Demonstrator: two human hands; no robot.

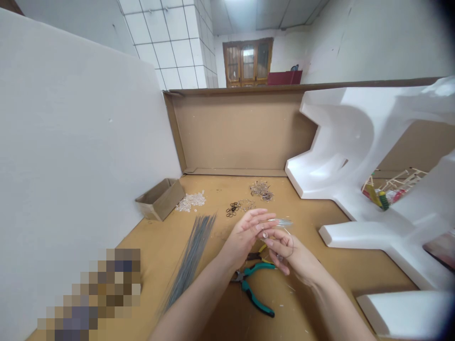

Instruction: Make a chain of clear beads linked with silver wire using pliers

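My left hand [245, 232] and my right hand [289, 251] meet above the table, fingertips together. A small clear bead [265, 235] shows between them, pinched by the thumb and forefinger of my right hand. Thin wire [292, 242] curves from there over the right hand. My left thumb and forefinger close at the wire beside the bead; its other fingers stretch out. Below my hands lie pliers with teal handles [256, 300], jaws toward the left. A yellow-handled tool [263, 253] is partly hidden behind my fingers.
Straight grey wires [192, 258] lie in a bundle at left. Clear beads [192, 201] are heaped beside a small cardboard box [159, 199]. Black rings [233, 209] and a pile of small wire pieces [261, 189] lie farther back. White foam blocks [351, 237] edge the right side.
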